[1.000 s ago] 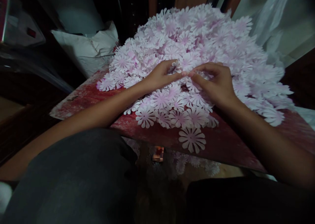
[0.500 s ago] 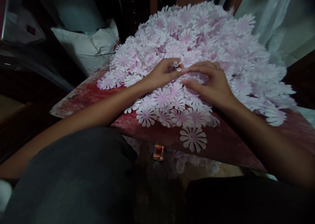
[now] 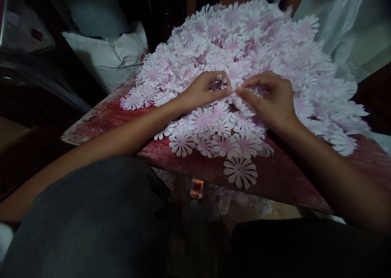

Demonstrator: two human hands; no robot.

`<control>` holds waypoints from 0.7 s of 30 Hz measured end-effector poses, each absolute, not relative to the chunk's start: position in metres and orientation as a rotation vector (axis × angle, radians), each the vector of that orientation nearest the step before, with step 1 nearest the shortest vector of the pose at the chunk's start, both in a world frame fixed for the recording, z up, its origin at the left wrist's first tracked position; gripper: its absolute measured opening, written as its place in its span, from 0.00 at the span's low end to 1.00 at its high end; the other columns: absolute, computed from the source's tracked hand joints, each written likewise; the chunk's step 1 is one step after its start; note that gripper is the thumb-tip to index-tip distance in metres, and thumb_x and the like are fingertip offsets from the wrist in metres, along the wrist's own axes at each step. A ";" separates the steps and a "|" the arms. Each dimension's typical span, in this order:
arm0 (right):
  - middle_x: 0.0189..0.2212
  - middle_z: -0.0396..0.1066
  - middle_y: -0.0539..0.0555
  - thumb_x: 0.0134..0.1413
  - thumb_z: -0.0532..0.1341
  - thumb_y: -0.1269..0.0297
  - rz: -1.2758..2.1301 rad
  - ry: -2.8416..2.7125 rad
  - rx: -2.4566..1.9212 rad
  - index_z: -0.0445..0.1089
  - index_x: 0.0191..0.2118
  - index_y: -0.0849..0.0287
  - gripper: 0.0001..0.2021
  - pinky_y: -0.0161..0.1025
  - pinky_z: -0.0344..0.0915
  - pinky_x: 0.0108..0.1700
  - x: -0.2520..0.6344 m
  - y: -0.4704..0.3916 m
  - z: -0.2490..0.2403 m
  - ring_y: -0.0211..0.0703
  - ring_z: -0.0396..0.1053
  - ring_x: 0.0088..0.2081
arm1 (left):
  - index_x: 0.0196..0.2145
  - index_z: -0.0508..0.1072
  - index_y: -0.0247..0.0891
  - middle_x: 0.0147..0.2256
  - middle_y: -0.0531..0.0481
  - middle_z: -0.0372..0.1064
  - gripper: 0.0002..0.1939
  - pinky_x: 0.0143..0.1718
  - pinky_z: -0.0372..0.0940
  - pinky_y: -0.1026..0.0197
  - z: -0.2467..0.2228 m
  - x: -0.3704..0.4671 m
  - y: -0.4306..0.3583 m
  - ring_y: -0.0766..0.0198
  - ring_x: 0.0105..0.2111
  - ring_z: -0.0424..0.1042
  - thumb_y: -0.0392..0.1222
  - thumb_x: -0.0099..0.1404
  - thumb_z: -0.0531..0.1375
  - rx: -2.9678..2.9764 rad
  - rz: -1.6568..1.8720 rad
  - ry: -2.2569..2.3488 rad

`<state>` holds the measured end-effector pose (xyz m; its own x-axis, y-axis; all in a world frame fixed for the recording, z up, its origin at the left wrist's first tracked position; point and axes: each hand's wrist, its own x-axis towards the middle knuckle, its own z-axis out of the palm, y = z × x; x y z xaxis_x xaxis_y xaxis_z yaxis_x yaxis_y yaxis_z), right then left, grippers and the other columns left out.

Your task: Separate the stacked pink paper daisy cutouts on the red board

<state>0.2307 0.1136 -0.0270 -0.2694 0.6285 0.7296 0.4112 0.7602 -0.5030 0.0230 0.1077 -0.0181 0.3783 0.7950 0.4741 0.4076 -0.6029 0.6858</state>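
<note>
Fingertip work over a heap of artificial petals. The left hand [image 3: 200, 89] pinches thumb to forefinger; curled petals of a white flower cutout [image 3: 219, 79] show in the crook behind its fingertips, apparently grasped there. The right hand [image 3: 276, 100], whose thumb stood apart from its forefinger half a second ago, now has these tips drawn together just beside the left fingertips; whether they grip a piece is too small to tell. The change suggests a fresh pinch, with handling of the flower under way. Beneath and beyond both hands rises the heap of pink-centred flower cutouts [image 3: 253, 37]. Nearer the body than either hand, a lone flower cutout [image 3: 240, 173] lies at the edge of the worn red tabletop [image 3: 91, 125]. Beyond the left hand, leftward, stands a white sack [image 3: 106, 56].
</note>
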 end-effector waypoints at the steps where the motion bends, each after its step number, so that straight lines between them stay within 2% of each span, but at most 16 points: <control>1: 0.34 0.74 0.50 0.51 0.67 0.57 0.264 -1.903 -0.798 0.74 0.31 0.49 0.04 0.52 0.63 0.51 0.231 0.113 -0.027 0.48 0.70 0.41 | 0.34 0.73 0.40 0.31 0.47 0.70 0.18 0.39 0.67 0.54 -0.018 0.023 0.108 0.57 0.37 0.70 0.59 0.58 0.64 2.187 1.124 1.036; 9: 0.34 0.72 0.51 0.51 0.67 0.58 0.278 -1.900 -0.793 0.74 0.32 0.48 0.04 0.53 0.62 0.52 0.231 0.114 -0.028 0.50 0.68 0.43 | 0.34 0.73 0.37 0.29 0.47 0.69 0.17 0.38 0.66 0.57 -0.018 0.025 0.107 0.59 0.35 0.69 0.56 0.61 0.63 2.178 1.142 1.034; 15: 0.32 0.70 0.51 0.50 0.68 0.58 0.279 -1.851 -0.779 0.72 0.30 0.50 0.06 0.51 0.62 0.48 0.232 0.118 -0.028 0.47 0.66 0.40 | 0.33 0.71 0.35 0.28 0.49 0.67 0.14 0.34 0.64 0.61 -0.019 0.026 0.107 0.63 0.31 0.69 0.50 0.64 0.61 2.199 1.176 0.992; 21: 0.34 0.70 0.52 0.51 0.68 0.55 0.349 -1.758 -0.806 0.73 0.32 0.49 0.06 0.52 0.61 0.47 0.239 0.129 -0.034 0.49 0.66 0.39 | 0.32 0.71 0.34 0.28 0.50 0.65 0.11 0.35 0.64 0.60 -0.022 0.026 0.112 0.62 0.32 0.68 0.46 0.61 0.64 2.175 1.215 0.985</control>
